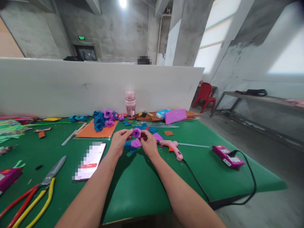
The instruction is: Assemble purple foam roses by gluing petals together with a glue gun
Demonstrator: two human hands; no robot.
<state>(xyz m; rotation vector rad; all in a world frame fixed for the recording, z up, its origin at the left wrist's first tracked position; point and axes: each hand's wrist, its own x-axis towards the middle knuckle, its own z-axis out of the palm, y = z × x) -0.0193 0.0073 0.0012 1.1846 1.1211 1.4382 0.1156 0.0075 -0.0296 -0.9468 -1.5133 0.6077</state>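
I see both hands meeting over the middle of the table (142, 190), the left hand (118, 141) and right hand (148, 143) pinching a paper flower (136, 132) between them. A phone (91, 161) lies left of my left forearm, scissors (45, 183) farther left. A glue gun (171, 147) lies just right of the right hand. Behind, a bottle (130, 104) stands against the partition (59, 85), a flower pile (103, 119) to its left.

Both bare forearms reach forward from the lower edge and converge at the middle. The left hand (120, 139) is raised, fingers curled inward with thumb and fingertips pinched together. The right hand (148, 142) faces it, fingers bent, seemingly pinching too; its fingertips are hard to make out.
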